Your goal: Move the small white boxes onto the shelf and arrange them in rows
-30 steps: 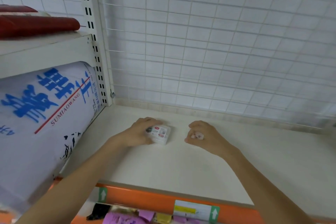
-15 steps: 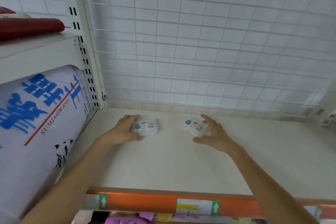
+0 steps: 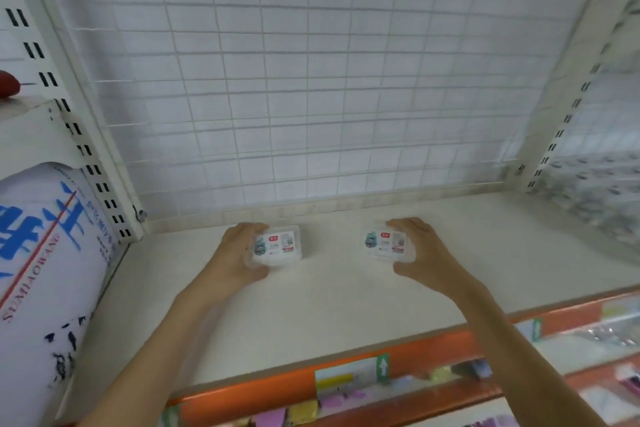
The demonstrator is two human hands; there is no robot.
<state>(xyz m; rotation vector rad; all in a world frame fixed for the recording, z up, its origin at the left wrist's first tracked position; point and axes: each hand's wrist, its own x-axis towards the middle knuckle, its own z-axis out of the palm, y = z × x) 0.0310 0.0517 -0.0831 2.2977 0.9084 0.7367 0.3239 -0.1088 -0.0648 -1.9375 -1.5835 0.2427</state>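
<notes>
Two small white boxes with printed labels lie flat on the cream shelf [image 3: 329, 302], side by side with a gap between them. My left hand [image 3: 233, 255] grips the left box [image 3: 278, 246] from its left end, thumb at the near edge and fingers over the far edge. My right hand [image 3: 424, 253] grips the right box [image 3: 388, 244] from its right end in the same way. Both boxes sit a short way in front of the wire mesh back panel [image 3: 311, 80].
A large white sack with blue lettering [image 3: 41, 270] fills the bay to the left, behind a slotted upright [image 3: 100, 184]. The shelf's orange front edge [image 3: 346, 371] carries price labels. Blurred packaged goods [image 3: 595, 194] fill the bay at the right.
The view has swung right. My right hand has turned its box flat and closed round its right end. The left hand still holds its box on the shelf.
</notes>
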